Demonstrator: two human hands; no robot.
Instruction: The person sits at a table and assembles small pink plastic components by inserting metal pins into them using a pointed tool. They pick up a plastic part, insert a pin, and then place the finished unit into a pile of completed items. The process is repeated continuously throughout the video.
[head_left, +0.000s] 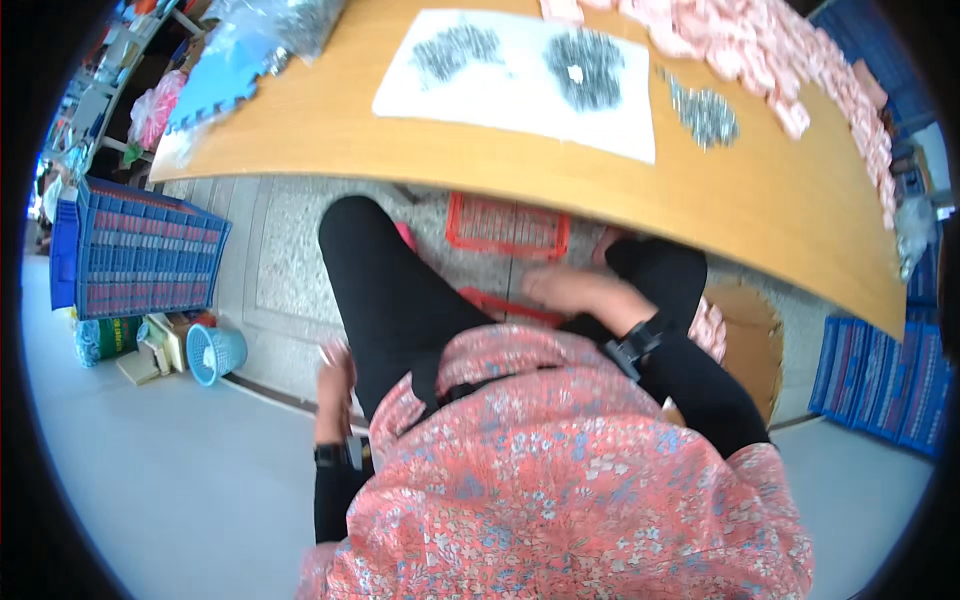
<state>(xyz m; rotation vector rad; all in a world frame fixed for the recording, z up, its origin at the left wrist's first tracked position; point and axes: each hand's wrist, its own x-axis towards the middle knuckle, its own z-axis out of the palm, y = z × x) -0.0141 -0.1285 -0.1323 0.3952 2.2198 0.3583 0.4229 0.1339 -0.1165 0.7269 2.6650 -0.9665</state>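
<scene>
My left hand (336, 388) hangs low beside my left thigh, away from the table. Its fingers are blurred, so their pose and anything in them do not show clearly. Between my knees, my right hand (578, 292) is smeared by motion and its fingers cannot be made out. Near it on the floor, under the table edge, is a red plastic basket (508, 226). A second red plastic piece (512, 306) is partly hidden beneath the right hand.
On the wooden table (540, 165), a white sheet (510, 95) bears two piles of small metal pins (585, 70); another metal pile (708, 118) lies beside it. Pink pieces (745, 50) heap at the right. Blue crates (150, 250) and a light-blue bin (216, 354) stand left.
</scene>
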